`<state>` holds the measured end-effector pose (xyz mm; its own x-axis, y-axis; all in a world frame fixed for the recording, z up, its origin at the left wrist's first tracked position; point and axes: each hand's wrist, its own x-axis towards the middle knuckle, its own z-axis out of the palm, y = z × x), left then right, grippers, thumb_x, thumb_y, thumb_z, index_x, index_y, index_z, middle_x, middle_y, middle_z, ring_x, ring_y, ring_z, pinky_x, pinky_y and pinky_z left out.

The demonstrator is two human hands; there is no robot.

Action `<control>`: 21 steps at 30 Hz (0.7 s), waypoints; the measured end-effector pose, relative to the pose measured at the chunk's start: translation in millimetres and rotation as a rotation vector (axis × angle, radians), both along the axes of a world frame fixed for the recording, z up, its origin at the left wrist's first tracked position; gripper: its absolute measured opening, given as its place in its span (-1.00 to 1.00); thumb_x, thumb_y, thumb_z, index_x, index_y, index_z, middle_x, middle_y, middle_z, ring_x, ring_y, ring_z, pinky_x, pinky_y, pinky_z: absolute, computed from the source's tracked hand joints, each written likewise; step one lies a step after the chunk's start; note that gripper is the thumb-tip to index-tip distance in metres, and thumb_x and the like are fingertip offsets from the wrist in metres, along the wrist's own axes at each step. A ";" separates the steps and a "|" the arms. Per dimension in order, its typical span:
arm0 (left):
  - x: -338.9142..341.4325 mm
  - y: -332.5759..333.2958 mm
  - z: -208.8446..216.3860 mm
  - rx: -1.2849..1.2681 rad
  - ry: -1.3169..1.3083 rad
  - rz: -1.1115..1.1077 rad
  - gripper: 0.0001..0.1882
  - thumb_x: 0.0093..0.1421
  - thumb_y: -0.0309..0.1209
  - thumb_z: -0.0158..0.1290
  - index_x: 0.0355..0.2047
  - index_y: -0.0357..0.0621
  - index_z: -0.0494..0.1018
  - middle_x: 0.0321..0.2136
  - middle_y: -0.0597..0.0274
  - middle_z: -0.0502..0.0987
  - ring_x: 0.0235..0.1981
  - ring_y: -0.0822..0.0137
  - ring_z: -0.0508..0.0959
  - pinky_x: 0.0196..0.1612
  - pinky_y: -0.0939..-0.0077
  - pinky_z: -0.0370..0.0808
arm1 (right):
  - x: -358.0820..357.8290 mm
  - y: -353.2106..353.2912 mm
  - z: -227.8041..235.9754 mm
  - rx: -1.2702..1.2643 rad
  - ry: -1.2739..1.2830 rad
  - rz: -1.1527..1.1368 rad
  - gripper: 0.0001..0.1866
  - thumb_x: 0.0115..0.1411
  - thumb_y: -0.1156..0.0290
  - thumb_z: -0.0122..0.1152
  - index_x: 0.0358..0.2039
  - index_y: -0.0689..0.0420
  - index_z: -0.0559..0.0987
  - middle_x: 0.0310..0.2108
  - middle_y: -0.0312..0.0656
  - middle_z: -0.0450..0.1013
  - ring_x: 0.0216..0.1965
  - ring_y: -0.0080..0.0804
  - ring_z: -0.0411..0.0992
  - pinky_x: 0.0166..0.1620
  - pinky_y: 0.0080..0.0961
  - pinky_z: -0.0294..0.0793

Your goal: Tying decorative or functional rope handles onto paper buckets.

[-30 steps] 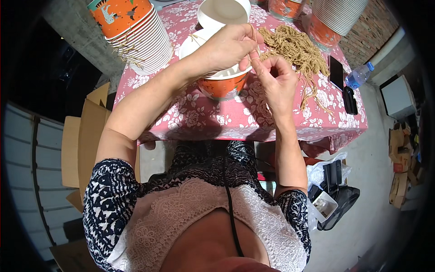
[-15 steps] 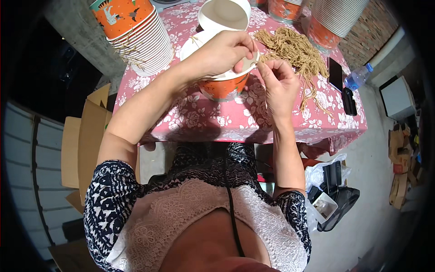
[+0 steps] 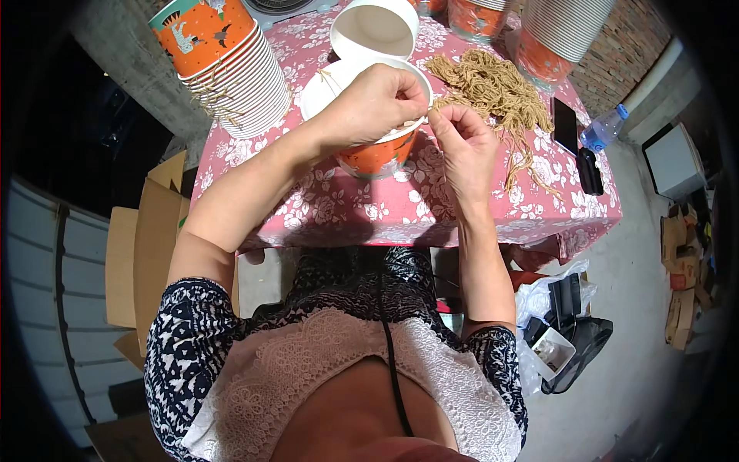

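Observation:
An orange patterned paper bucket point(image 3: 377, 158) with a white rim stands upright on the table. My left hand point(image 3: 379, 100) reaches across its mouth, fingers curled closed at the right side of the rim. What they hold is hidden. Just outside that same side, my right hand point(image 3: 466, 142) pinches thumb and forefinger together on what looks like an end of tan twine at the rim. Another bit of tan twine point(image 3: 329, 79) shows at the bucket's left side. To the right of the bucket lies a heap of loose tan twine point(image 3: 493, 88).
A tall stack of orange buckets point(image 3: 239, 88) with twine on their sides stands at left. Behind lies a white-lined bucket point(image 3: 375, 31); more stacks point(image 3: 560, 38) stand at back right. A phone point(image 3: 565, 125), black case point(image 3: 590, 171) and bottle point(image 3: 604, 129) line the right edge.
Both hands have shifted slightly left, still meeting at the bucket's right rim. The left fingers are curled tighter. The whole view has tilted a little.

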<state>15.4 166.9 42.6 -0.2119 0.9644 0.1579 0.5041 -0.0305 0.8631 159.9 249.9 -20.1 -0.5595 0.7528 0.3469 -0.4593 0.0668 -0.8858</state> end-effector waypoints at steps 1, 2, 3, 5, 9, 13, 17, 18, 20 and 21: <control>0.0 0.5 -0.9 0.008 0.015 0.009 -0.90 0.17 -0.50 0.10 -0.41 -0.32 0.50 -0.51 0.38 0.49 -0.47 0.61 0.42 -0.40 0.71 0.39 | -0.3 0.4 -0.2 0.000 0.000 -0.003 -0.94 0.19 0.54 0.25 -0.36 0.26 0.57 -0.47 -0.37 0.49 -0.46 -0.73 0.37 -0.37 -0.75 0.37; 0.1 0.6 -1.3 0.015 0.030 0.019 -0.90 0.17 -0.50 0.10 -0.43 -0.31 0.50 -0.53 0.39 0.48 -0.49 0.62 0.41 -0.42 0.71 0.38 | -0.9 1.0 -0.9 -0.008 0.004 0.012 -0.94 0.20 0.53 0.24 -0.37 0.25 0.57 -0.47 -0.38 0.48 -0.47 -0.73 0.36 -0.38 -0.75 0.36; 0.4 0.0 -0.9 0.015 0.030 0.017 -0.90 0.17 -0.50 0.10 -0.43 -0.31 0.50 -0.53 0.39 0.48 -0.49 0.62 0.41 -0.42 0.71 0.38 | -1.5 1.5 -1.2 -0.016 0.007 0.028 -0.93 0.21 0.51 0.23 -0.37 0.24 0.57 -0.48 -0.38 0.48 -0.47 -0.73 0.36 -0.38 -0.76 0.36; 1.8 -2.8 0.4 0.017 0.020 0.014 -0.89 0.17 -0.48 0.10 -0.44 -0.30 0.50 -0.54 0.39 0.48 -0.52 0.63 0.39 -0.46 0.70 0.35 | -2.3 2.0 -0.5 -0.087 0.046 0.060 -0.91 0.23 0.49 0.21 -0.38 0.24 0.57 -0.48 -0.39 0.48 -0.48 -0.73 0.36 -0.39 -0.76 0.35; 4.9 -7.3 6.3 -0.045 0.022 0.061 -0.88 0.17 -0.47 0.10 -0.45 -0.29 0.50 -0.55 0.40 0.48 -0.55 0.62 0.39 -0.50 0.69 0.35 | 0.0 6.4 -6.9 -0.151 0.028 0.123 -0.87 0.26 0.44 0.16 -0.40 0.22 0.56 -0.49 -0.40 0.46 -0.50 -0.75 0.33 -0.41 -0.78 0.31; 2.0 -9.4 4.4 -0.039 0.032 0.100 -0.87 0.17 -0.45 0.10 -0.45 -0.29 0.51 -0.57 0.39 0.48 -0.56 0.61 0.40 -0.51 0.67 0.36 | 0.9 -2.9 -1.8 -0.168 0.035 0.118 -0.87 0.25 0.45 0.16 -0.40 0.23 0.56 -0.50 -0.41 0.46 -0.52 -0.78 0.30 -0.44 -0.79 0.27; 3.1 -10.8 5.4 -0.043 0.039 0.113 -0.86 0.17 -0.44 0.10 -0.44 -0.29 0.52 -0.57 0.37 0.49 -0.56 0.60 0.40 -0.50 0.67 0.36 | 3.0 -5.5 -1.1 -0.114 0.010 0.107 -0.89 0.24 0.47 0.17 -0.38 0.24 0.57 -0.50 -0.41 0.46 -0.52 -0.80 0.30 -0.46 -0.79 0.26; 3.8 -10.7 5.7 -0.043 0.039 0.113 -0.86 0.17 -0.44 0.10 -0.44 -0.29 0.52 -0.57 0.37 0.49 -0.56 0.60 0.40 -0.50 0.67 0.36 | 3.5 -5.3 -1.1 -0.107 -0.003 0.112 -0.90 0.24 0.49 0.17 -0.38 0.24 0.57 -0.50 -0.41 0.47 -0.51 -0.80 0.31 -0.46 -0.79 0.26; 5.1 -10.2 5.9 -0.036 0.020 0.122 -0.85 0.17 -0.44 0.11 -0.44 -0.30 0.52 -0.57 0.36 0.49 -0.56 0.59 0.40 -0.50 0.67 0.36 | 2.9 -6.2 -1.4 -0.094 0.003 0.108 -0.91 0.23 0.50 0.18 -0.37 0.24 0.58 -0.50 -0.41 0.46 -0.52 -0.80 0.31 -0.47 -0.79 0.26; 5.4 -10.0 5.7 -0.036 0.020 0.122 -0.85 0.17 -0.44 0.11 -0.44 -0.30 0.52 -0.57 0.36 0.49 -0.56 0.59 0.40 -0.50 0.67 0.36 | 2.4 -6.8 -1.5 -0.082 0.009 0.103 -0.92 0.23 0.51 0.18 -0.37 0.24 0.58 -0.50 -0.42 0.46 -0.52 -0.80 0.31 -0.48 -0.80 0.26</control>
